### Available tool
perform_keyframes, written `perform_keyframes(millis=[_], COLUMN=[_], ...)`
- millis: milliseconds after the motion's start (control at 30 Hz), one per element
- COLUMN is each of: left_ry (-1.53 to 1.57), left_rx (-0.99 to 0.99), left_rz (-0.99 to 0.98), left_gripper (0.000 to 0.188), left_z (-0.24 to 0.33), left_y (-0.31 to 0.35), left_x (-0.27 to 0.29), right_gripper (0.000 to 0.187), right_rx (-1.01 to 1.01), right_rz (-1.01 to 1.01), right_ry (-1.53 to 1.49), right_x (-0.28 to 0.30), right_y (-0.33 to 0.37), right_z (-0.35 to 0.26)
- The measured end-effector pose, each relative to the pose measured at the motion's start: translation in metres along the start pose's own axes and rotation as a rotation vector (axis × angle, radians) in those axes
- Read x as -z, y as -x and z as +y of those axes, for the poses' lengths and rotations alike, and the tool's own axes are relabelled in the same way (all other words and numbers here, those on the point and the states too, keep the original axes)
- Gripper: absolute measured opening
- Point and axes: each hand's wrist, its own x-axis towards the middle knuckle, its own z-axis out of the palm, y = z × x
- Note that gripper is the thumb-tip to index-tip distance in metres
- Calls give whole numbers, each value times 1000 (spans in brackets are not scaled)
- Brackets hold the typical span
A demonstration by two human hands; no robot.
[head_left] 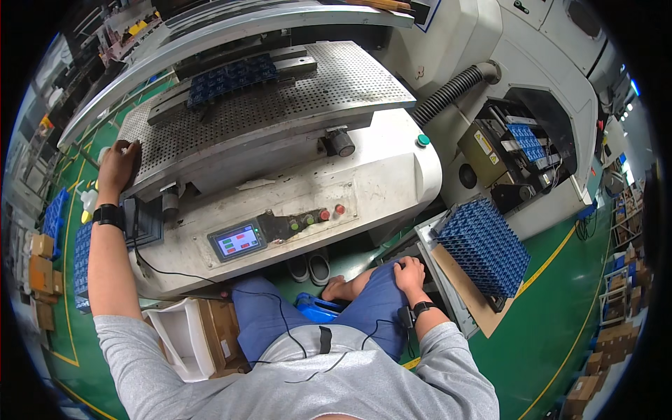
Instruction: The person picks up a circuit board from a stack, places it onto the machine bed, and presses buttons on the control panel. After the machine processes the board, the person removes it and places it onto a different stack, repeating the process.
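My left hand [117, 166] is at the left end of a perforated metal plate [336, 80] on a white machine. Its fingers are slightly bent and nothing shows in them; a pale rounded part lies just beside it. Flat on my right thigh, near the knee, rests my right hand [409, 274], open and holding nothing. A blue gridded panel [234, 79], like a circuit board panel, lies across metal bars on the plate, beyond both hands. To the right of my right hand stands a tall stack of blue gridded panels [483, 245] on brown cardboard [465, 294].
A touch screen [239, 241] and red and green buttons [324, 215] sit on the machine's front; a green button [423, 140] is at its right corner. Another blue panel [526, 142] sits inside the machine at right. A cardboard box [220, 332] stands by my left leg.
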Motion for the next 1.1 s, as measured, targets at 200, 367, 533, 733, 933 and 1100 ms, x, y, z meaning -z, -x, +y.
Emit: perform_keyframes(millis=[200, 367, 533, 733, 933, 1100], left_ry=[0, -12, -14, -30, -46, -40], left_rx=[5, 30, 61, 58, 88, 82], left_rz=[-11, -29, -15, -14, -7, -6], left_gripper=[54, 55, 55, 55, 55, 55], left_z=[-4, 0, 7, 13, 16, 13], left_y=[-2, -2, 1, 4, 5, 4], left_x=[-2, 0, 4, 7, 10, 7], right_gripper=[41, 59, 71, 70, 63, 59], right_rx=[12, 27, 77, 150, 305, 432], right_rz=[-56, -321, -532, -669, -579, -551], right_ry=[52, 206, 348, 443, 494, 534], right_x=[5, 18, 19, 1, -19, -26], right_y=[-2, -19, -45, -72, -79, -76], right_z=[-6, -20, -35, -40, -41, -42])
